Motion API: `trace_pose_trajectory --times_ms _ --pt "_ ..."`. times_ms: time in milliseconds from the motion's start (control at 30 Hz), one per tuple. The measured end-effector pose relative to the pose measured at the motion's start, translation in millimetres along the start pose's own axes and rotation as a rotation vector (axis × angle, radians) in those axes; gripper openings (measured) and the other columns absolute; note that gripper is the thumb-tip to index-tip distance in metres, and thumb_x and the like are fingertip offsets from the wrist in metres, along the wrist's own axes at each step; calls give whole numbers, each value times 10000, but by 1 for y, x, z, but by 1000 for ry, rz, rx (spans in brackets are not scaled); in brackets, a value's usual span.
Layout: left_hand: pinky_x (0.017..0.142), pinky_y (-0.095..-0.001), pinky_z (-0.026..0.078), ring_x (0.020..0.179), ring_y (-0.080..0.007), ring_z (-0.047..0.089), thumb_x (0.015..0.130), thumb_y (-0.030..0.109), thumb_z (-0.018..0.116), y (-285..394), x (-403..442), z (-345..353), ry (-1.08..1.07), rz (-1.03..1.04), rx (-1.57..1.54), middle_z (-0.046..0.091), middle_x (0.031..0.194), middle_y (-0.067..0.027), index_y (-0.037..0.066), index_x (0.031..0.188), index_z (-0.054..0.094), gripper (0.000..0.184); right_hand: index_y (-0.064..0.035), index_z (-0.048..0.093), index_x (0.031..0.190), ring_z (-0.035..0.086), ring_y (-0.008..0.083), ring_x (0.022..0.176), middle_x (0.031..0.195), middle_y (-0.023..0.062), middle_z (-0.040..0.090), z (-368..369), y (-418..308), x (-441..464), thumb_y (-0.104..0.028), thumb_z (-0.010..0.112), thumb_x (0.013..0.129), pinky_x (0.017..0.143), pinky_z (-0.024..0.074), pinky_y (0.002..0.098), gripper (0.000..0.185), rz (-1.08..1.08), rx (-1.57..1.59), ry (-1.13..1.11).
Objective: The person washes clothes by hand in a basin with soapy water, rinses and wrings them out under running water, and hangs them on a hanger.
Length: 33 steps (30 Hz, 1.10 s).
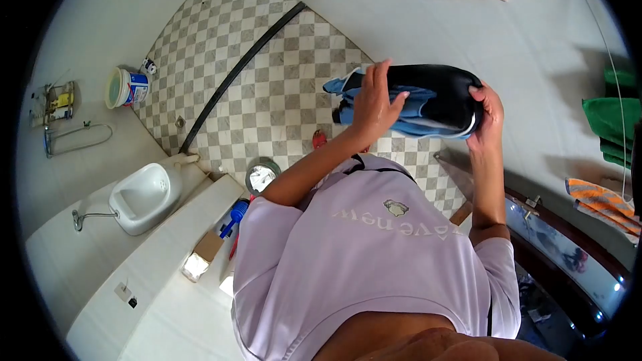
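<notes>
A folded bundle of black and blue cloth, probably a garment [441, 90], is held up in front of me above the tiled floor. My right hand [488, 113] grips its right end, thumb on top and fingers partly hidden behind it. Over the blue left part lies my left hand [376, 103], fingers stretched out and thumb apart, touching or just above the cloth. A pale blue end of the cloth sticks out left of that hand.
A white urinal [144, 197] and a bin [262, 175] stand at the left, with a blue brush [237, 212] nearby. A white bucket [127, 87] sits by the far-left wall. A black strip [241, 67] crosses the floor. Green towels [612, 120] hang at right.
</notes>
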<state>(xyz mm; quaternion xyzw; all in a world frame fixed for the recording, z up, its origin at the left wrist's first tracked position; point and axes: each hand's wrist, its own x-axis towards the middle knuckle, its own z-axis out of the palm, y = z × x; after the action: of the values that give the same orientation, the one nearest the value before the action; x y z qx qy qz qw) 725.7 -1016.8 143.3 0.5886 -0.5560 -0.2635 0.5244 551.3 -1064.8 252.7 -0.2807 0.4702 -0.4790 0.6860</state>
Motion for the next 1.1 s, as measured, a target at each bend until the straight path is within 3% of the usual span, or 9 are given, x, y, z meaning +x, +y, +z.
trace_pose_trajectory --times_ms 100,333,433,533,700,867,933,1000,1100 --pt "893 -430 377 1035 -336 448 722 194 743 -45 13 9 2 99 250 564 960 -109 40 1192 491 554 62 564 1036 581 173 801 872 89 611 9 -8 -10 -70 532 778 773 482 290 291 -43 -89 -20" --pt "736 -402 398 794 -300 502 816 213 647 -54 34 -16 -195 391 147 570 819 -122 14 935 592 238 35 602 958 566 122 747 839 56 620 2 -30 -19 -102 532 812 706 460 248 213 -134 -287 -32" --pt "611 -397 432 683 -335 543 843 151 592 -42 29 -17 -280 14 -32 560 753 -174 7 956 538 191 5 619 938 560 85 718 813 20 624 -16 -36 -9 -171 560 864 682 457 232 200 -113 -485 -60" --pt "569 -423 431 656 -377 564 830 136 575 -18 33 -17 -218 4 -52 556 693 -196 29 954 540 167 -23 636 915 538 54 696 787 -11 621 -39 -35 8 -282 601 893 638 447 221 262 -108 -644 -42" --pt "496 -423 414 576 -372 546 789 96 579 28 28 -17 -283 212 -14 545 661 -183 38 867 561 99 -41 606 1060 572 190 705 798 96 627 -89 -47 13 -327 670 828 680 469 303 374 -265 -1287 -176" --pt "496 -417 427 570 -362 552 711 69 593 30 7 2 -414 411 149 547 626 -168 28 860 566 156 -139 614 1090 577 264 961 1060 107 581 -49 -190 -29 -268 663 789 711 489 342 332 -1620 -2079 609" --pt "494 -417 428 567 -359 552 699 64 592 13 0 8 -412 338 147 543 622 -168 28 849 565 156 -123 586 1142 589 270 927 1015 94 598 -34 -248 -39 -322 621 846 815 462 400 358 -1698 -2284 1064" --pt "495 -419 428 567 -362 549 695 61 589 11 3 8 -404 302 141 540 619 -168 29 835 564 146 -115 591 1166 502 256 1156 1260 182 529 -28 -291 -28 -417 493 884 953 370 452 425 -1491 -2075 1375" --pt "502 -425 430 575 -372 546 701 64 580 12 2 -4 -382 301 173 539 618 -168 38 815 566 118 -89 618 1098 551 280 1042 1126 180 583 -29 -354 -7 -405 479 886 877 413 445 405 -1165 -1833 1295"
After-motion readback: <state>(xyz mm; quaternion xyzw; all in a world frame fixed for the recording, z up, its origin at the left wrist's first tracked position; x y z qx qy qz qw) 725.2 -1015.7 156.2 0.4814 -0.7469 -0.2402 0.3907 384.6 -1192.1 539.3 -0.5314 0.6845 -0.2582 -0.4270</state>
